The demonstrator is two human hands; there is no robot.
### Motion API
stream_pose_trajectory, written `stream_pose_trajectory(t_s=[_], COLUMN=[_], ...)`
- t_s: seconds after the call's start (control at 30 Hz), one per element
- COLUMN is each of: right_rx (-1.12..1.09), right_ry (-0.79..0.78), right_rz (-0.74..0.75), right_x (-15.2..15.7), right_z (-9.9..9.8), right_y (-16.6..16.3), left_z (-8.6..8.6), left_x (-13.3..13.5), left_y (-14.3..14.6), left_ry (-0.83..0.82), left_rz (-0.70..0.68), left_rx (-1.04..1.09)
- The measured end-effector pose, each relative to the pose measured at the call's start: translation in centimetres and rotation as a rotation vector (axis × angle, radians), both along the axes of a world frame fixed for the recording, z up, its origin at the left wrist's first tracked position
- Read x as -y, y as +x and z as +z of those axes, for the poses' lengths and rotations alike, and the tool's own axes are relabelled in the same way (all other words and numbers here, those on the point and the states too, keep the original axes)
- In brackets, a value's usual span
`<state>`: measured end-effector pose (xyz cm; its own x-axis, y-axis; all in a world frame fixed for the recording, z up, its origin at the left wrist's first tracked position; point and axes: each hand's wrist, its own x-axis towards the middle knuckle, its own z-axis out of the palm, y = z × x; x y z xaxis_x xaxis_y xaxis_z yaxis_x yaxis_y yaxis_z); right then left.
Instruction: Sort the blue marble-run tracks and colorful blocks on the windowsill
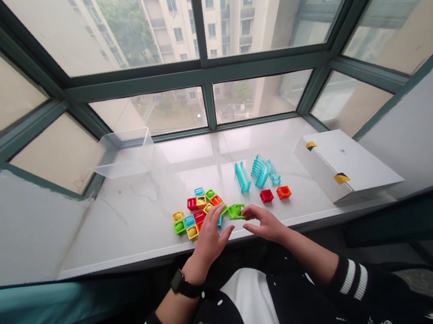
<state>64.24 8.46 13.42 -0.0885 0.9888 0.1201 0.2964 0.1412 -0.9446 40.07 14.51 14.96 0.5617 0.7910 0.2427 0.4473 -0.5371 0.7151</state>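
My left hand (210,233) hovers over the right side of a cluster of toy blocks (192,203) in red, yellow, green, blue and orange. Its fingers are apart, and they hide some of the blocks beneath. At the sill's front, my right hand (265,222) has its thumb and fingers spread. Its fingertips reach the right end of a green block (236,211); whether they touch it I cannot tell. Beyond my right hand stand a dark red block (266,196) and an orange block (283,192), apart from the cluster.
Translucent turquoise track pieces (260,171) lie behind the single blocks. A clear plastic bin (125,152) stands at the back left. On the right is a white box (350,163) with yellow-and-black tabs. Windows border the white marbled sill (102,235).
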Motion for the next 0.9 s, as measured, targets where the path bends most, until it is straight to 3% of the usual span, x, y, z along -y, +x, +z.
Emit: stream_pose_trajectory(t_s=[0.17,0.3,0.47,0.6,0.9], right_rx=[0.192,0.171,0.089,0.053,0.036], right_ry=[0.116,0.16,0.233,0.203,0.228], right_rz=[0.063,0.06,-0.091,-0.06,-0.057], right_x=[0.4,0.5,0.2,0.2,0.4], right_z=[2.0,2.3,1.5,1.3,2.0], right_y=[-1.7,-2.1,-2.2,-2.5,-1.9], left_z=[1.2,1.3,1.0,0.9,0.8], left_x=[0.1,0.0,0.5,1.0,1.2], left_y=[0.5,0.2,0.4,1.0,1.3], left_ry=[0.071,0.038,-0.246,-0.414,-0.341], left_rz=[-0.033,0.017,0.118,0.096,0.061], left_rx=[-0.02,0.029,0.253,0.39,0.379])
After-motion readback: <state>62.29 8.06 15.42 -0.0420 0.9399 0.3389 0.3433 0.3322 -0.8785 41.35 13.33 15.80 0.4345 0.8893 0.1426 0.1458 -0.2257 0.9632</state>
